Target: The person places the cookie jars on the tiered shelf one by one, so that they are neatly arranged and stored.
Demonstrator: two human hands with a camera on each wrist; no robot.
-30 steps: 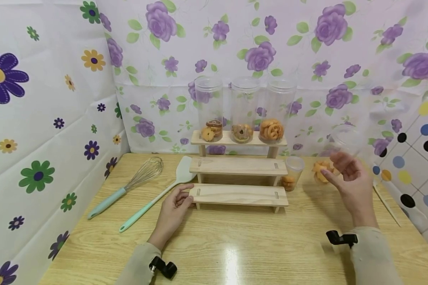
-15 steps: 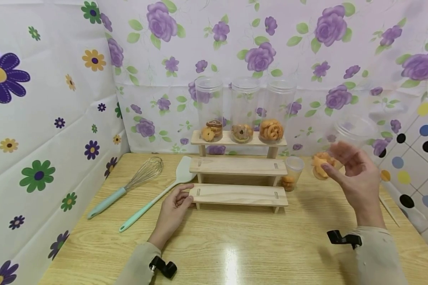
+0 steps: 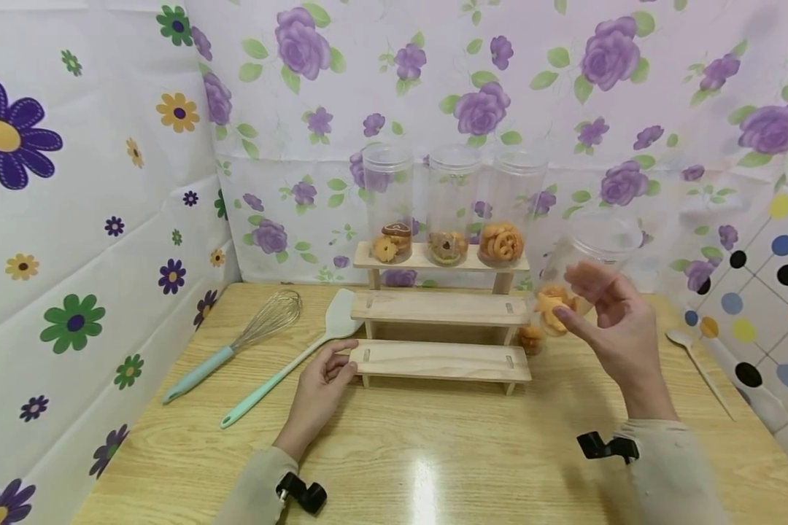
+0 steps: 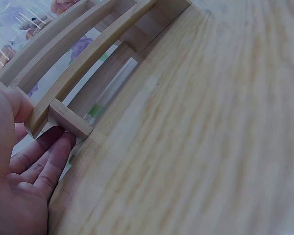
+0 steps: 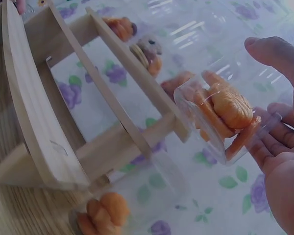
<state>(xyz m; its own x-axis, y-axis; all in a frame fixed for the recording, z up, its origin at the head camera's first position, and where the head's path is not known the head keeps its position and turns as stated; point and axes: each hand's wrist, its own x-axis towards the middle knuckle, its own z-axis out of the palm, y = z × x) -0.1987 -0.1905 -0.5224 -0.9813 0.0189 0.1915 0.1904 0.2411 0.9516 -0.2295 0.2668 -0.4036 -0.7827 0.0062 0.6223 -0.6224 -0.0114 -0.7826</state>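
My right hand (image 3: 620, 328) holds a tall clear jar (image 3: 574, 255) off the table, to the right of the three-step wooden rack (image 3: 440, 359). Orange-brown cookies lie in the bottom of this jar (image 5: 218, 117), which tilts with its top to the right. My left hand (image 3: 322, 383) grips the left end of the rack's lowest step. The left wrist view shows the thumb over the board and fingers by the leg (image 4: 71, 120). Three similar jars stand on the top step: a left jar (image 3: 387, 193), a middle jar (image 3: 454, 197) and a right jar (image 3: 515, 193), each with cookies.
A shorter clear cup (image 3: 530, 341) with cookies stands against the rack's right side, partly behind the held jar. Left of the rack lie a whisk (image 3: 233, 350) and a pale green spatula (image 3: 289, 364). A light-coloured spoon (image 3: 702, 372) lies at the far right. Floral cloth (image 3: 420, 87) hangs behind.
The right hand has carried the jar first slightly right, then left toward the rack, uncovering the spoon. The left hand stays on the lowest step.
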